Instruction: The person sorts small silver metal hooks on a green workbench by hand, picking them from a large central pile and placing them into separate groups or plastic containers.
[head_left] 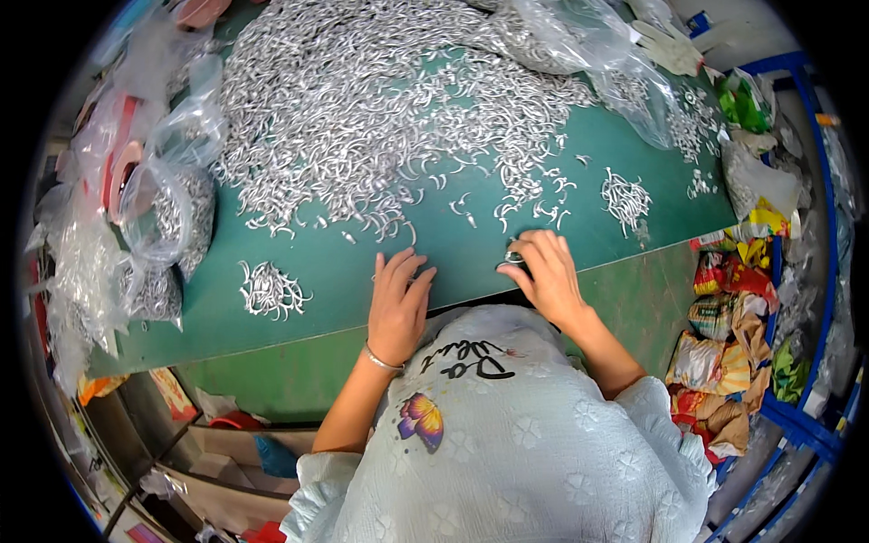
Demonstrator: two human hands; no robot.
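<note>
Your left hand [398, 294] hangs low over the table [471, 271], fingers slightly apart; your right hand [548, 271] curls thumb and forefinger about a small shiny piece [514, 257], grip uncertain. Pinch lightly, as curved pieces probably snag. The pile [344, 127] lies far, cut off above. Whatever your left palm covers is hidden.

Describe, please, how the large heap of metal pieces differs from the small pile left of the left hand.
The large heap spreads widely over the table; the small pile covers only a little patch. The heap lies toward the far side, the pile close to the near edge. The heap's near border is scattered, while the pile is fairly compact. Both show silvery, curved pieces.
</note>
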